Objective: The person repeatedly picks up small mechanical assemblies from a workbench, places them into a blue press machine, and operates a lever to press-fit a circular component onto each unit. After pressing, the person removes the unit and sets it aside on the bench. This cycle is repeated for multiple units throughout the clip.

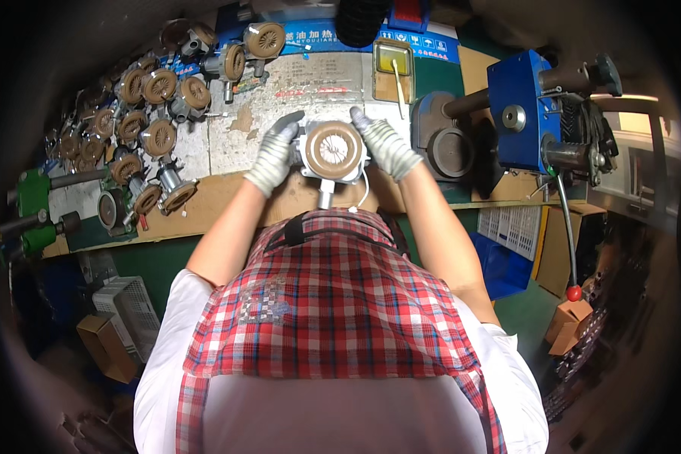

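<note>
Between my gloved hands is a fan unit [333, 150] with a round brown finned wheel on a light metal body. A metal pipe stub points toward me, and a white cable with a small plug hangs at its right. My left hand [275, 153] grips its left side. On the opposite side my right hand [388, 145] holds the unit's edge. Both gloves are striped grey and white with darker fingertips; the fingers under the unit are hidden. The unit is over the near part of the bench, just in front of my checked apron [340, 303].
Several similar brown-wheeled fan units [160, 87] crowd the bench's left. At the right stands a blue lever press [516, 113] with a red-knobbed handle [574, 293]. A tray of yellowish stuff [396, 62] with a brush lies at the back. A green clamp-like fixture [34, 204] occupies the far left.
</note>
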A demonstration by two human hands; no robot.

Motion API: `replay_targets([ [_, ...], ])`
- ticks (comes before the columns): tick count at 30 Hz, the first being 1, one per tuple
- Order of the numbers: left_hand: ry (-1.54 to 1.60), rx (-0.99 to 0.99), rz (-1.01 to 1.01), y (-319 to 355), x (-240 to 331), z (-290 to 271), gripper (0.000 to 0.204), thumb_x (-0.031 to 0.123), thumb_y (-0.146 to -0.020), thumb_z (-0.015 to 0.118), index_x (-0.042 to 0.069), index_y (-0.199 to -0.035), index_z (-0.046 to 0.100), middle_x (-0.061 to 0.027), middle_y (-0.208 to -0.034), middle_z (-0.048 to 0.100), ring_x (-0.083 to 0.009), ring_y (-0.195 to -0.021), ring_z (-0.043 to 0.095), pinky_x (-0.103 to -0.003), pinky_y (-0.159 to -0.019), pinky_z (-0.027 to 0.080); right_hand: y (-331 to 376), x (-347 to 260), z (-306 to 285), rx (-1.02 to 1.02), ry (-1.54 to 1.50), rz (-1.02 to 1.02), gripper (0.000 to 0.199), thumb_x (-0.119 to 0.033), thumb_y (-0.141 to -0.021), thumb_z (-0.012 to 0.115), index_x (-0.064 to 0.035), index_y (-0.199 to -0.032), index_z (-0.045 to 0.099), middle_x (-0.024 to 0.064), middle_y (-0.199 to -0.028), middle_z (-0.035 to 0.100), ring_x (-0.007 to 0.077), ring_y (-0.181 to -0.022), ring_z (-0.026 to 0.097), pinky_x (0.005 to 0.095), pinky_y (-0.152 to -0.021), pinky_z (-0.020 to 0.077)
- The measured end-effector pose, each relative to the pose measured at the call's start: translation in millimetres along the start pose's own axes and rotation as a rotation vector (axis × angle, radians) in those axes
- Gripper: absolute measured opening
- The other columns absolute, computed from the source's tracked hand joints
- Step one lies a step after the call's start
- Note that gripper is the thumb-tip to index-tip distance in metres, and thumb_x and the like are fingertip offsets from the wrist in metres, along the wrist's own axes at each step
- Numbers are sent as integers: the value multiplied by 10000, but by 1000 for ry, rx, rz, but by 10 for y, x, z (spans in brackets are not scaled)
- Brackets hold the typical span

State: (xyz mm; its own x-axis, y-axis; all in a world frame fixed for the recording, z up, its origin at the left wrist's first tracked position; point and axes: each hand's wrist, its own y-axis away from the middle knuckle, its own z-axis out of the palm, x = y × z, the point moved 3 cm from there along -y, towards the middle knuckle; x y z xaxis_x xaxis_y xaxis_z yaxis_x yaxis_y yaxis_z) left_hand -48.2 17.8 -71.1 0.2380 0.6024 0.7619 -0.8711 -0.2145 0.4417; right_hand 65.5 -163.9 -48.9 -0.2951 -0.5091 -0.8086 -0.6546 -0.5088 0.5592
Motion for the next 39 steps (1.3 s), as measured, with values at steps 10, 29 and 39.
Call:
replay_targets([
  [10,-750,-374,325,501,597,450,672,136,-762,773,35,-1337,439,-96,-1280,546,-210,-1189,513,-360,-1024,426,838,-1010,98,-245,-1035,-110,401,-275,-983,509,22,-1251,479,165,-1162,597,275,-999,632,407,-798,585],
  [29,43,-300,236,831,765,565,715,245,-800,755,1,-1368,395,-168,-1260,582,-257,-1153,574,-388,-987,470,1422,-702,152,273,311,-828,962,-430,-615,846,-29,-1365,397,177,-1210,477,307,-1107,520,391,-958,446],
  [39,-14,-284,207,786,704,561,670,250,-811,742,-5,-1346,431,-162,-1250,592,-244,-1126,589,-368,-950,493,1365,-583,275,217,218,-682,1108,-447,-581,864,-35,-1427,278,195,-1294,362,330,-1220,418,420,-1043,366],
])
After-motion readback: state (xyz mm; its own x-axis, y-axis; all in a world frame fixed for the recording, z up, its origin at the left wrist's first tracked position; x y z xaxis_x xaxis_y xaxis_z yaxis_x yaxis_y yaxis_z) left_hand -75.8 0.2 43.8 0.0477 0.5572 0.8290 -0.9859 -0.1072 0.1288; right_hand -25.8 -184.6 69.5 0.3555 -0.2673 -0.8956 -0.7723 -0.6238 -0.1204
